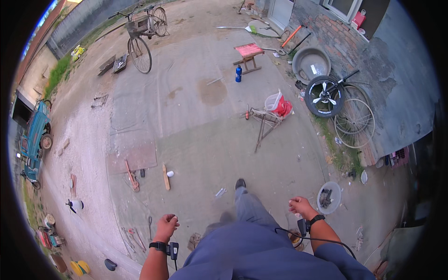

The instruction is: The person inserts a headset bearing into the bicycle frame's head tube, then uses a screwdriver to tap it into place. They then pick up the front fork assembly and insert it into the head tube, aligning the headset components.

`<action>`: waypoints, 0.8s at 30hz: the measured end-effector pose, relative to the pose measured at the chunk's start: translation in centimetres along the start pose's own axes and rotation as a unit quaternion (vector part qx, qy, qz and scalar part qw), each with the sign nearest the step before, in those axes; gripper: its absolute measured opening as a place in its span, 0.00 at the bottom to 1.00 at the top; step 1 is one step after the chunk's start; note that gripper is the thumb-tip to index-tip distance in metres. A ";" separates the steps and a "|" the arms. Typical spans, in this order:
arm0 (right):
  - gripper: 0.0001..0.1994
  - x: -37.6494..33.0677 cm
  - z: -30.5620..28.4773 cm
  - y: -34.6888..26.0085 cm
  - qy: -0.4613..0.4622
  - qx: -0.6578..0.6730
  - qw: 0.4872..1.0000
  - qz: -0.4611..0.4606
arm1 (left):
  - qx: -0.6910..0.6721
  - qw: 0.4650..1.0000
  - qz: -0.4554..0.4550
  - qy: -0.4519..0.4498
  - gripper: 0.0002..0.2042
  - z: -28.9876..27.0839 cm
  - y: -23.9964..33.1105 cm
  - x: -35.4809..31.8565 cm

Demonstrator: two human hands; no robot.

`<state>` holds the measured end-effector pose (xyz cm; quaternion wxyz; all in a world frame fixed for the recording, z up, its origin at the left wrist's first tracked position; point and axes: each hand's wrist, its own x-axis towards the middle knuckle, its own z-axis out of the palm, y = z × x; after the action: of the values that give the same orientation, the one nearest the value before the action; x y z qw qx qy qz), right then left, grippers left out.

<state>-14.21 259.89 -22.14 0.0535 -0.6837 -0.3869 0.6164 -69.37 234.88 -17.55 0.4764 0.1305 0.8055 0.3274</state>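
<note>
My left hand (166,227) hangs in the air at the lower left of the head view, its fingers loosely bent and nothing seen in them. On the other side my right hand (302,206) is also raised off the ground, half curled and without a visible object. Each wrist wears a black strap with a small device. Near the right hand stands a pale basin (329,197) with dark pieces inside. Several hand tools (136,239) lie on the ground left of my left hand. One dark shoe (240,183) shows ahead of my body.
Ahead stand a metal stand (267,122) with a white-and-red container, a blue bottle (238,73) and a red-topped stool (248,52). Wheels (324,96) and a large basin (311,64) line the right wall. A bicycle (140,37) and a teal cart (37,135) are leftward.
</note>
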 end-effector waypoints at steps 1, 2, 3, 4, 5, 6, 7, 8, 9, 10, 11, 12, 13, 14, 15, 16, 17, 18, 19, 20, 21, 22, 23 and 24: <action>0.14 2.3 0.3 -2.3 0.002 0.001 1.000 0.002 | -0.006 1.000 0.003 0.008 0.17 -0.2 2.4 2.5; 0.14 4.9 0.4 -4.6 -0.001 0.000 1.000 0.003 | -0.011 1.000 0.006 0.017 0.17 -0.2 4.4 4.9; 0.13 7.4 0.5 -6.8 -0.002 -0.004 1.000 0.009 | -0.019 0.999 0.013 0.027 0.17 -0.1 6.3 7.1; 0.13 10.0 0.6 -9.4 -0.006 -0.004 1.000 0.006 | -0.019 0.999 0.002 0.028 0.17 0.0 8.2 9.2; 0.13 12.7 0.6 -12.3 -0.007 -0.007 1.000 0.005 | -0.022 0.999 -0.012 0.030 0.17 0.4 10.2 11.0; 0.13 15.0 0.6 -15.1 -0.008 -0.009 1.000 0.008 | -0.023 0.999 -0.030 0.031 0.17 0.9 11.9 12.2; 0.13 16.8 0.7 -17.7 -0.011 -0.011 1.000 0.006 | -0.017 0.998 -0.055 0.031 0.17 1.2 13.4 12.8; 0.13 18.8 0.6 -20.8 -0.013 -0.013 1.000 -0.001 | -0.028 0.997 -0.063 0.024 0.17 1.6 15.0 13.5; 0.13 21.0 0.5 -24.5 -0.016 -0.013 1.000 -0.015 | -0.029 0.996 -0.087 0.015 0.17 2.2 16.8 14.6; 0.13 22.8 0.6 -27.9 -0.011 -0.019 0.999 -0.026 | -0.035 0.996 -0.085 0.006 0.17 2.7 18.4 15.5; 0.13 24.7 0.8 -31.2 -0.008 -0.022 0.999 -0.038 | -0.033 0.995 -0.090 0.006 0.17 3.0 20.0 16.5; 0.14 26.3 1.1 -34.2 -0.007 -0.023 0.998 -0.052 | -0.041 0.995 -0.094 0.006 0.17 3.1 21.4 17.4; 0.14 27.9 1.3 -37.2 -0.015 -0.029 0.997 -0.064 | -0.051 0.993 -0.104 0.004 0.17 3.3 22.9 18.4; 0.14 29.7 1.8 -40.2 -0.023 -0.030 0.996 -0.081 | -0.039 0.994 -0.103 0.003 0.17 3.3 24.6 19.9; 0.14 31.4 2.2 -42.9 -0.032 -0.027 0.994 -0.102 | -0.028 0.994 -0.108 0.000 0.17 3.2 26.3 21.3; 0.15 33.1 2.7 -45.4 -0.029 -0.027 0.994 -0.106 | -0.017 0.993 -0.112 -0.003 0.17 3.0 28.1 23.2; 0.15 34.8 3.4 -47.8 -0.029 -0.025 0.993 -0.114 | -0.006 0.993 -0.114 -0.008 0.17 2.8 30.0 25.3; 0.15 36.3 3.9 -49.8 -0.040 -0.010 0.990 -0.132 | 0.007 0.993 -0.115 -0.014 0.17 2.4 31.9 27.7; 0.16 37.6 4.3 -51.3 -0.027 -0.025 0.992 -0.117 | 0.023 0.994 -0.110 -0.021 0.17 2.0 33.5 30.0; 0.16 39.0 4.8 -53.0 -0.025 -0.028 0.993 -0.116 | 0.029 0.993 -0.112 -0.024 0.17 1.6 35.3 32.7; 0.16 40.6 5.1 -55.0 -0.025 -0.029 0.992 -0.118 | 0.037 0.994 -0.104 -0.029 0.16 1.2 37.4 36.0; 0.16 42.1 5.4 -56.8 -0.009 -0.027 0.995 -0.098 | 0.049 0.995 -0.082 -0.035 0.16 0.7 39.6 39.4; 0.16 42.9 5.6 -58.0 0.002 -0.021 0.997 -0.073 | 0.049 0.995 -0.084 -0.038 0.16 0.0 42.0 43.0; 0.16 43.5 5.7 -58.8 0.012 -0.015 0.999 -0.037 | 0.050 0.995 -0.079 -0.043 0.17 -0.4 44.4 46.5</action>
<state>-49.05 324.38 -25.95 0.0706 -0.6768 -0.4205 0.6001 -98.05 292.33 -20.18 0.5281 0.1039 0.8073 0.2422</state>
